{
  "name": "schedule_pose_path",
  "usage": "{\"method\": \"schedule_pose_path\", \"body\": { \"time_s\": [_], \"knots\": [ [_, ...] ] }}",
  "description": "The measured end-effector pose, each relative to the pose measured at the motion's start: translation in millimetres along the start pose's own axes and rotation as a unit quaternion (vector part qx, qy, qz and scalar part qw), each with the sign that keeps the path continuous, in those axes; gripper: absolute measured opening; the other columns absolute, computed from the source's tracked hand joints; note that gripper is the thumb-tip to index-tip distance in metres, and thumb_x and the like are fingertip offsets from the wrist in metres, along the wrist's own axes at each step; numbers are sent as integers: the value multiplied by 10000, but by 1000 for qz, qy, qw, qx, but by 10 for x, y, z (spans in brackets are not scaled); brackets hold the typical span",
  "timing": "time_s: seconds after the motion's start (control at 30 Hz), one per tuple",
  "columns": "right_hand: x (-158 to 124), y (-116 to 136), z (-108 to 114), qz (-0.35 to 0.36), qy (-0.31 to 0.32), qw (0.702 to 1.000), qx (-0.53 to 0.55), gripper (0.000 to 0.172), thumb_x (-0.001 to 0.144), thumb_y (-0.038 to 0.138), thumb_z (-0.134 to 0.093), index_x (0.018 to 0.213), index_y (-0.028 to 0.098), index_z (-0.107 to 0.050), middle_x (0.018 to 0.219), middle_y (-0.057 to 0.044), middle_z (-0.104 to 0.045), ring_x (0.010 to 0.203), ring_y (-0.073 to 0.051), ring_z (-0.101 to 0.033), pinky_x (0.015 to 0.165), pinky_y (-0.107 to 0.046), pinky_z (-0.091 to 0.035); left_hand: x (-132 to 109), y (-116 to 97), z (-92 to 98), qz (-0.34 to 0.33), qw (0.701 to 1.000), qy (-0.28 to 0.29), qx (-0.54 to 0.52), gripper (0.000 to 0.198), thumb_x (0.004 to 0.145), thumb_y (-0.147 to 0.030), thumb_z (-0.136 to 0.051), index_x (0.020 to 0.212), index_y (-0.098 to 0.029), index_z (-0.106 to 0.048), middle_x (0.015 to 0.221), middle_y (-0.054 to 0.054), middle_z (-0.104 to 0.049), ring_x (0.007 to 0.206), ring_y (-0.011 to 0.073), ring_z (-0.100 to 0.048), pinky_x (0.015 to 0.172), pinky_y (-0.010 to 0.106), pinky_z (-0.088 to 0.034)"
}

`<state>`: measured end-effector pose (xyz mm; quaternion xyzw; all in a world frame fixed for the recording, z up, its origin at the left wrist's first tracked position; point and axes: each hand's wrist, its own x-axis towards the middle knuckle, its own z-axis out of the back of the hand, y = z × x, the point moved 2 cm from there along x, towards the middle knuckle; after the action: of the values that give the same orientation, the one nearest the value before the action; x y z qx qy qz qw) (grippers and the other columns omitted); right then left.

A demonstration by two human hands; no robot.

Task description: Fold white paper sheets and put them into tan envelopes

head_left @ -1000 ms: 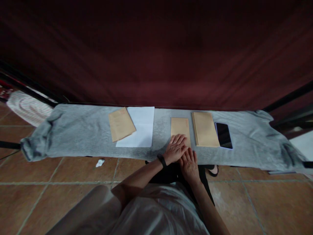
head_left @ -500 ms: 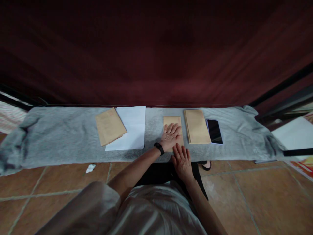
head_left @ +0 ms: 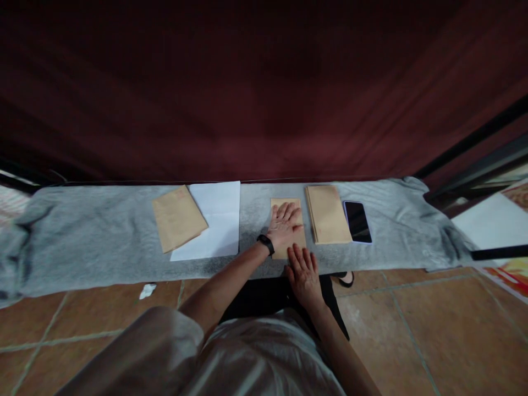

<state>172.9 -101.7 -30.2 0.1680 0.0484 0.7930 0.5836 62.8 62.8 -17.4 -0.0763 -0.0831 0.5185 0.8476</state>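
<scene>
A brown paper envelope (head_left: 295, 240) lies upright on the grey cloth in front of me. My left hand (head_left: 284, 221), with a black band at the wrist, rests flat over its upper and left part, fingers spread. My right hand (head_left: 304, 274) has its fingers stretched out at the envelope's lower right corner, the palm near the cloth's front edge. Just right of them sits a stack of brown envelopes (head_left: 329, 214). On the left, a few more brown envelopes (head_left: 178, 219) lie slanted, partly over white paper sheets (head_left: 220, 220).
A phone (head_left: 357, 221) in a pale purple case touches the right stack. The grey cloth (head_left: 99, 236) covers a long narrow surface against a dark red panel (head_left: 264, 110). Crumpled white tissue (head_left: 147, 291) lies on the tiled floor. White board and dark bars stand at far right.
My left hand has shifted slightly up and left across the envelope, showing more of its lower part. My right hand stays by the lower corner. The whole view has tilted a little.
</scene>
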Motion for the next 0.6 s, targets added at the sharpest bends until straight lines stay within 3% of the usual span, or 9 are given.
{"method": "schedule_pose_path", "body": {
  "time_s": [0.6],
  "knots": [
    [8,18,29,1,-5,1000,-12,556,1030,289,-421,1570,217,-311,1605,-65,-361,1476,-314,-323,1200,-536,-241,290,213,66,-22,999,41,20,667,989,-630,-330,1559,-285,-332,1665,52,-221,1542,309,-118,1223,612,-56]
  ]
}}
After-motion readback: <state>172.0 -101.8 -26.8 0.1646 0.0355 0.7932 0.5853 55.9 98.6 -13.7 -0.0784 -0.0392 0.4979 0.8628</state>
